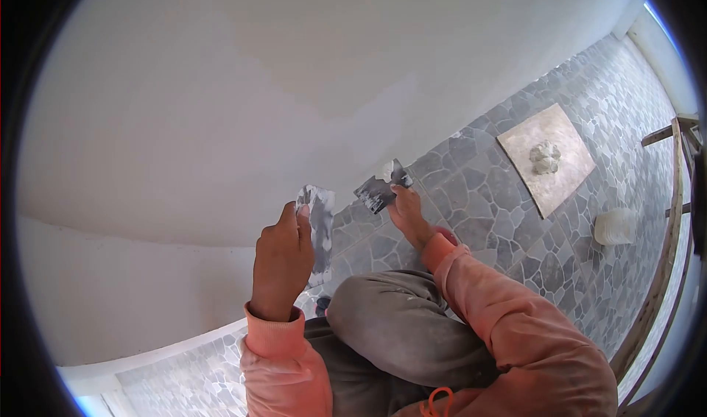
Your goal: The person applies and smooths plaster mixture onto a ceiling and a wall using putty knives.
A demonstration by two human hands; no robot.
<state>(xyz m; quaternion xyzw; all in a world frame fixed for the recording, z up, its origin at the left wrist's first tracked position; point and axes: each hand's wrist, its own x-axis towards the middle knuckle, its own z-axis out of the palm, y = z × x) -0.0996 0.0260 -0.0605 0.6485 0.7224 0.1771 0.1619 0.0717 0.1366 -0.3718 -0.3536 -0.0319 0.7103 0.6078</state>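
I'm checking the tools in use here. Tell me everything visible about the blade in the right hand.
The putty blade is a flat, dark grey metal sheet smeared with pale filler, with a white lump on its upper edge. The right hand pinches its lower corner, holding it tilted near the base of the white wall, above the stone-patterned floor.

Single head cam, fisheye, my only view. Looks forward-down from above own knees, close on white wall (258, 86) and stone-pattern floor (508, 203). Dark vignette around edges.
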